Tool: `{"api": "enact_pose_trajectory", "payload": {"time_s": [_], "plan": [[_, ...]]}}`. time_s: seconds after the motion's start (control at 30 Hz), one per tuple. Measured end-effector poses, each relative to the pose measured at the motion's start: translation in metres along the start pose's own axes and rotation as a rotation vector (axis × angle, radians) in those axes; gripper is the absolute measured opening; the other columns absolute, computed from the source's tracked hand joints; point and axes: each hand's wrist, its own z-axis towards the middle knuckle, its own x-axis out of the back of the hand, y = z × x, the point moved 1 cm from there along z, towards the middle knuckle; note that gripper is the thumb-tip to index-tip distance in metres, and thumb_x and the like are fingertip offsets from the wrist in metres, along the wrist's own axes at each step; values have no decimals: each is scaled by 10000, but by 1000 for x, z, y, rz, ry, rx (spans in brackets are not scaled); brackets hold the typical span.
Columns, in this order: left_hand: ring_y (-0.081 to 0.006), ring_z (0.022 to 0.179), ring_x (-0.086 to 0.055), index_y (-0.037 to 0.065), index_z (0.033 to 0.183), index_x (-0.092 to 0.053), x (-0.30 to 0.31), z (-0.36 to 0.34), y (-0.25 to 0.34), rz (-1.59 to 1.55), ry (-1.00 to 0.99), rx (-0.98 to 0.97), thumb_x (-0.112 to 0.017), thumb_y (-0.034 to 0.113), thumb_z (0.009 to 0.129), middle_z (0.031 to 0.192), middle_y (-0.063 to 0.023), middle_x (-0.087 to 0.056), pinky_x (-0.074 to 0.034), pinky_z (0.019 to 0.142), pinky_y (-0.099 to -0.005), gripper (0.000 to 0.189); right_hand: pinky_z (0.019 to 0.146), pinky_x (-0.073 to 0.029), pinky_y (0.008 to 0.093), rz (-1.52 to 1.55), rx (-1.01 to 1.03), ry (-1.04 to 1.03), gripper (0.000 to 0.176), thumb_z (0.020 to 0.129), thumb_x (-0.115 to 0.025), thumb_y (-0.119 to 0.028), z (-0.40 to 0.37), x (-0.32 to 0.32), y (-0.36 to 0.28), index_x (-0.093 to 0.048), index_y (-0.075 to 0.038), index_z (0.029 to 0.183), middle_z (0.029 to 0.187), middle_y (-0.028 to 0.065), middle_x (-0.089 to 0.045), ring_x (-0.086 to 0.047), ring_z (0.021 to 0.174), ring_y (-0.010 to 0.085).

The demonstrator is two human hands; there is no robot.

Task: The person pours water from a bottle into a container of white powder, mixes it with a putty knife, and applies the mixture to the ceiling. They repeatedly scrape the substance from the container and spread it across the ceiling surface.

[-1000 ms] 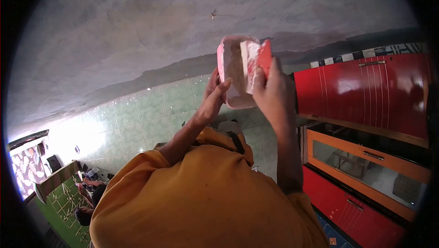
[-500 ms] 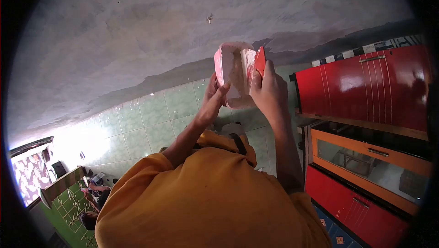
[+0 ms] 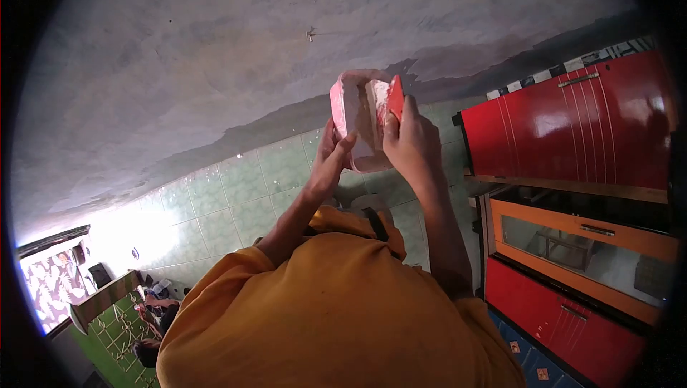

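Note:
In my left hand [image 3: 333, 158] is a pink plastic tub [image 3: 338, 105], gripped at its left side with the thumb over the rim. Grey-brown paste coats the inside of the tub. My right hand [image 3: 415, 138] is closed around a red scraper [image 3: 396, 96], thumb pressed on its face. White and pinkish smears cover the scraper's inner side, and its edge reaches into the tub along the right rim. Both hands are held out in front of my chest, close to the plastered wall [image 3: 215, 59].
A darker grey band [image 3: 279, 113] runs along the wall above green tiles [image 3: 240, 177]. A small fitting [image 3: 310, 34] sticks out of the plaster. Red cabinets [image 3: 565, 123] and an orange glass-fronted one [image 3: 522, 234] stand at right. Another person [image 3: 149, 351] is at lower left.
The scraper and my right hand have shifted slightly left, with the scraper lower against the tub. The tub has moved a little left too, and the view has turned slightly.

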Motion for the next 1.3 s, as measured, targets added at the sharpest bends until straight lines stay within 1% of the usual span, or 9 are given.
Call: {"api": "enact_pose_trajectory", "payload": {"time_s": [0.4, 0.53, 0.67, 0.7, 0.8, 0.83, 1.07, 1.17, 1.3], "plan": [[-174, 1194, -564, 15, 1524, -273, -48, 5, -20, 21, -19, -53, -564, 309, 1020, 1374, -108, -509, -546, 870, -309, 652, 682, -523, 557, 58, 90, -2, 256, 938, -594, -186, 1, 19, 38, -522, -3, 1102, 806, 267, -663, -657, 771, 480], [-206, 1289, -509, 5, 1528, -268, -78, -1, -35, -82, 20, -91, -565, 317, 1016, 1429, -133, -478, -469, 1022, -353, 670, 692, -528, 535, 197, 86, 143, 226, 935, -586, -139, -3, 89, 71, -532, 9, 1098, 822, 276, -668, -673, 796, 467], [-228, 1378, -430, -2, 1533, -266, -118, -6, -39, -164, 4, -95, -570, 320, 1003, 1473, -145, -448, -351, 1144, -386, 691, 682, -545, 404, 748, 26, 52, 295, 965, -637, -228, 1, 84, 147, -573, 23, 1106, 925, 88, -698, -676, 678, 238], [-229, 1377, -432, -3, 1534, -265, -125, -7, -40, -164, 15, -103, -574, 322, 999, 1476, -144, -447, -353, 1142, -385, 698, 546, -490, 300, 856, 20, 35, 297, 960, -656, -245, 0, 86, 155, -595, -7, 1128, 947, -2, -655, -582, 643, 92], [-232, 1374, -439, -4, 1538, -261, -138, -14, -48, -171, 44, -110, -582, 328, 988, 1482, -143, -444, -355, 1141, -382, 719, 419, -360, 236, 988, -331, -141, 262, 943, -666, -235, -8, 109, 178, -614, -45, 1116, 910, -6, -643, -530, 597, 50], [-234, 1373, -441, -5, 1540, -259, -141, -18, -50, -173, 48, -113, -584, 331, 986, 1484, -144, -442, -352, 1144, -382, 725, 372, -240, 212, 1010, -348, -113, 255, 931, -676, -253, -9, 105, 187, -626, -74, 1105, 883, -21, -625, -481, 567, 20], [-230, 1371, -443, -1, 1554, -242, -150, -47, -69, -250, 118, -65, -600, 330, 980, 1489, -137, -439, -364, 1136, -379, 753, 430, -316, 219, 1074, -503, -189, 276, 912, -701, -285, -4, 85, 259, -643, -107, 1114, 906, -46, -635, -537, 649, 37], [-221, 1359, -449, 11, 1559, -242, -138, -53, -93, -85, 168, -122, -614, 347, 978, 1485, -124, -441, -384, 1118, -369, 768, 503, -376, 222, 1098, -546, -214, 369, 920, -714, -340, -20, 67, 280, -642, -116, 1204, 964, -54, -656, -588, 767, 48], [-219, 1353, -449, 14, 1556, -254, -107, -76, -126, -139, 259, 19, -633, 367, 970, 1483, -118, -442, -387, 1111, -375, 782, 580, -471, 222, 1158, -658, -211, 434, 930, -722, -352, -50, 26, 295, -605, -120, 1277, 1093, -46, -646, -616, 890, 67]]}}
